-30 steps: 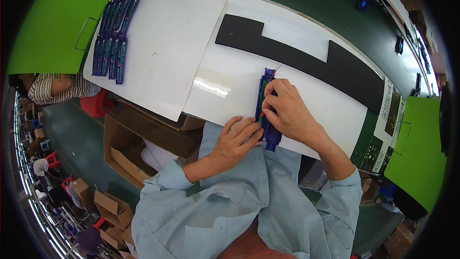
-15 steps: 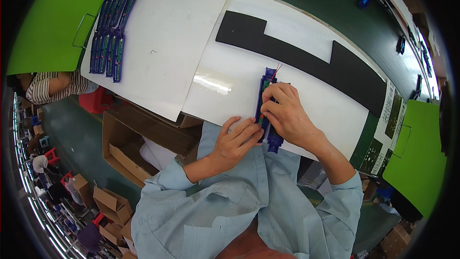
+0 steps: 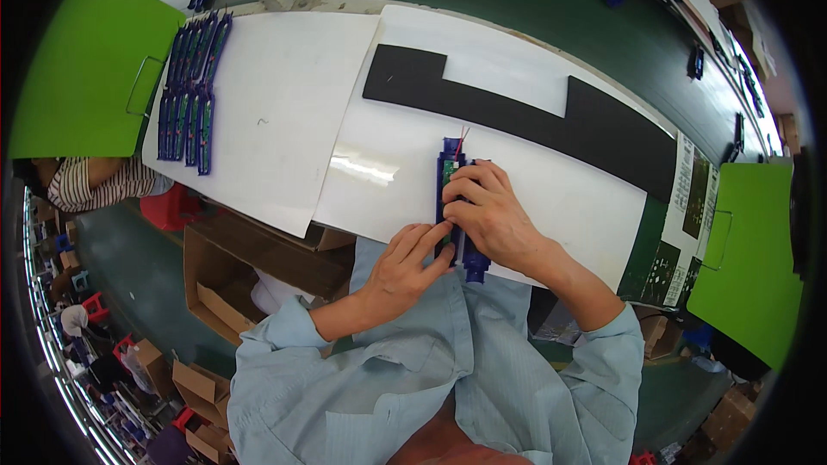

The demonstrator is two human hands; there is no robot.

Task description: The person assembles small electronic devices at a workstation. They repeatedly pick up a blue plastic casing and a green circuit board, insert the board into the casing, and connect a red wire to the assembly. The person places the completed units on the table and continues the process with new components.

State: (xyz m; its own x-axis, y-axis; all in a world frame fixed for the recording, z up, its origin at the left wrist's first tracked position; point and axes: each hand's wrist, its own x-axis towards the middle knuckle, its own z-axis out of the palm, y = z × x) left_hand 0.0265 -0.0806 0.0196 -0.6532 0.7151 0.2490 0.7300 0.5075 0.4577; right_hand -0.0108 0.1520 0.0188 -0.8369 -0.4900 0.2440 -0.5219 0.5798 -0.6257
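Before me at the near edge of the white tabletop is a long blue plastic housing [image 3: 446, 162] with a green circuit board [image 3: 448, 174] in it. Thin red wires [image 3: 463, 139] stick up from its far end. My left hand [image 3: 401, 269] grips the housing's near end, thumb and fingers closed against it. My right hand [image 3: 500, 217] bends over the board with its fingers pinched together; what lies between the fingertips is hidden. Beside the housing, partly under my right hand, a second blue piece [image 3: 475, 267] shows its near end.
A notched black foam sheet [image 3: 508, 112] lies beyond my hands. Rows of similar blue housings [image 3: 185, 125] stand at the far left, by a green panel [image 3: 86, 69]. Another green panel [image 3: 745, 250] is on the right. Below the table's left part sits an open cardboard box [image 3: 233, 293].
The view has shifted, so the table appears lower and slightly to the left. My left fingers have drawn closer together at the housing's near end, while my right hand stays over the board.
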